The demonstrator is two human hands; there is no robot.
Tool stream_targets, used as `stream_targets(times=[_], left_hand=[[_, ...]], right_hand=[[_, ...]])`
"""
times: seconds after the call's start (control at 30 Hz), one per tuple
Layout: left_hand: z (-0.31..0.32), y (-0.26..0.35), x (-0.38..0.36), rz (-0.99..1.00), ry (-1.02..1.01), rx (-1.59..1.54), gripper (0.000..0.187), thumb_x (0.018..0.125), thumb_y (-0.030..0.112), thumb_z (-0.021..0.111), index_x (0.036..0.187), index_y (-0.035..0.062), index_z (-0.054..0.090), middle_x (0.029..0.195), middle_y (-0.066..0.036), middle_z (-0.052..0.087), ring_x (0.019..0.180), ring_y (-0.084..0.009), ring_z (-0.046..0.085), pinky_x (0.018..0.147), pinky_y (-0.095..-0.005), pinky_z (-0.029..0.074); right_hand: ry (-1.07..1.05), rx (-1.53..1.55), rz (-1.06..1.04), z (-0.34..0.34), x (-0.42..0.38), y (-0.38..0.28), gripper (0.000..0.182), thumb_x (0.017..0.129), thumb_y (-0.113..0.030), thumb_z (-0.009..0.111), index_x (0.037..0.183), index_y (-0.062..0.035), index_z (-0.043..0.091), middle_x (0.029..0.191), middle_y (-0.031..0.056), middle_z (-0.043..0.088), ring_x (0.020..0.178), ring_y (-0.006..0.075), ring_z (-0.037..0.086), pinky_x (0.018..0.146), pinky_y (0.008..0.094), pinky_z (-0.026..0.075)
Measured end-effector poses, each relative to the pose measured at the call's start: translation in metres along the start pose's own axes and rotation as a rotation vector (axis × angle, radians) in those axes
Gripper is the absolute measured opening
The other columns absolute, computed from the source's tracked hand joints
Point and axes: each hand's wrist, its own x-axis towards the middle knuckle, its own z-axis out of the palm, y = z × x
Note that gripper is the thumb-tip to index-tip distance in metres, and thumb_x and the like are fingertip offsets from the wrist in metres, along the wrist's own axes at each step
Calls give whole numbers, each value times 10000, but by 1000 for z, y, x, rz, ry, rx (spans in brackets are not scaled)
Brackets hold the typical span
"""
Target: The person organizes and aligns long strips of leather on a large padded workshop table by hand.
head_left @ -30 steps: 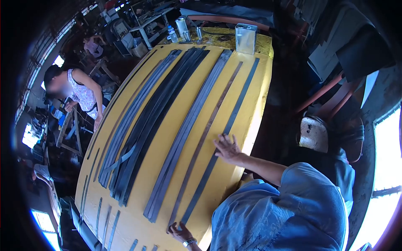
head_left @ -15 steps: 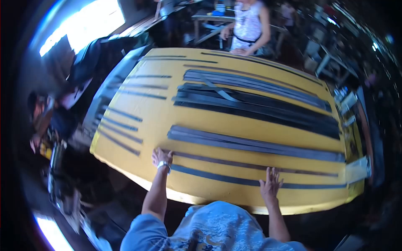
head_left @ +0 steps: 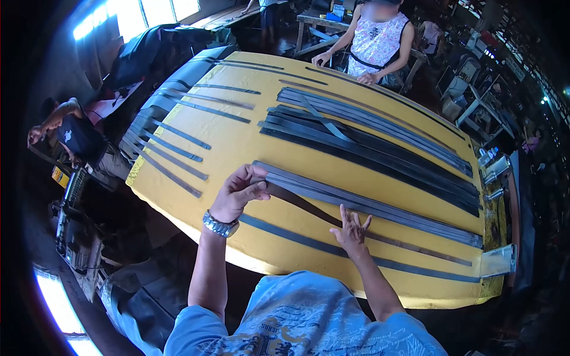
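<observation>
My left hand (head_left: 240,193), with a metal watch on its wrist, pinches the near end of a dark brown strip (head_left: 303,204) and lifts it off the yellow table (head_left: 285,255). The strip slopes down to the right and runs under my right hand (head_left: 352,230). That hand has its fingers spread, beside or on the strip's lower part. Closer to me lies a blue-grey strip (head_left: 297,238), flat on the table. Just beyond the lifted strip rests a bundle of grey strips (head_left: 380,213).
Farther back lie a pile of black strips (head_left: 380,157) and another grey bundle (head_left: 380,127). Several short strips (head_left: 178,135) line the left side. A clear plastic box (head_left: 497,260) sits at the right edge. One person (head_left: 380,44) stands across the table, another (head_left: 77,133) at left.
My left hand has raised the brown strip's end from the table. My right hand has shifted left and away from me along the strip. The view has moved slightly.
</observation>
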Motion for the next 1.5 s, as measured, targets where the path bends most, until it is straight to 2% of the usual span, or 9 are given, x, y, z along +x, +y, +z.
stream_targets(times=[0.2, 0.33, 0.53, 0.67, 0.73, 0.77, 0.9, 1.3, 1.5], left_hand=[[-6, 68, -15, 396, 86, -102, 341, 896, 34, 598, 1232, 30, 540, 945, -32, 594, 807, -92, 586, 707, -237, 526], [-61, 76, -11, 466, 512, -217, 419, 927, 17, 514, 1334, 117, 501, 893, 3, 615, 661, -72, 560, 615, -211, 453], [-241, 21, -3, 204, 908, 35, 439, 888, 163, 541, 1320, 236, 522, 922, -23, 654, 698, -113, 554, 529, -254, 441], [-200, -5, 0, -12, 1169, 288, 387, 862, 217, 593, 1249, 214, 604, 691, 67, 502, 618, -53, 423, 553, -240, 291], [-262, -29, -5, -222, 1153, 312, 295, 928, 285, 547, 688, 124, 609, 607, 37, 442, 467, -107, 405, 399, -259, 279], [-280, -50, -8, -210, 1254, 209, 183, 909, 214, 546, 972, 166, 711, 501, 59, 387, 367, -78, 272, 354, -227, 219], [-340, -148, -23, -634, 1306, 190, 288, 901, 331, 457, 1030, 246, 700, 634, 64, 498, 458, -126, 394, 407, -282, 325], [-224, -213, -32, -607, 1128, 404, 134, 901, 177, 560, 918, 96, 665, 736, -13, 544, 610, -148, 507, 540, -254, 441], [-97, -215, -37, -512, 931, 1769, 430, 924, 470, 515, 1321, 303, 522, 1382, -118, 407, 1212, -316, 471, 922, -524, 424]], right_hand=[[241, -59, 121, 7, -20, 97, 142, 869, -175, 555, 980, -185, 643, 954, 19, 645, 966, 216, 596, 1057, 681, 123], [463, -143, 329, 0, -96, 265, 181, 818, -116, 517, 976, -164, 590, 1001, 68, 581, 1074, 256, 532, 1102, 672, 47], [352, -483, 772, -73, -237, 392, 448, 716, -162, 741, 1128, -254, 591, 1101, 11, 592, 1129, 206, 536, 1065, 643, 173], [285, -637, 1003, -153, -281, 365, 391, 807, -214, 690, 1185, -236, 591, 1190, -29, 557, 1200, 192, 489, 1075, 684, 201], [418, -667, 975, -155, -316, 385, 320, 853, -195, 641, 1170, -223, 606, 1217, -27, 527, 1224, 194, 459, 1072, 682, 210], [415, -666, 992, -154, -325, 382, 300, 864, -193, 629, 1162, -218, 610, 1229, -24, 514, 1231, 197, 449, 1072, 681, 211], [267, -569, 1063, -104, -346, 401, 247, 895, -193, 582, 1140, -214, 610, 1288, 15, 459, 1286, 210, 391, 1079, 676, 203], [-144, -531, 1335, -86, -340, 483, 586, 869, -131, 576, 1415, -240, 392, 1483, 46, 346, 1377, 267, 320, 1101, 641, 182], [63, -264, 1027, -53, -303, 439, 459, 836, -44, 501, 1262, -214, 507, 1311, 20, 493, 1267, 217, 433, 1086, 690, 118]])
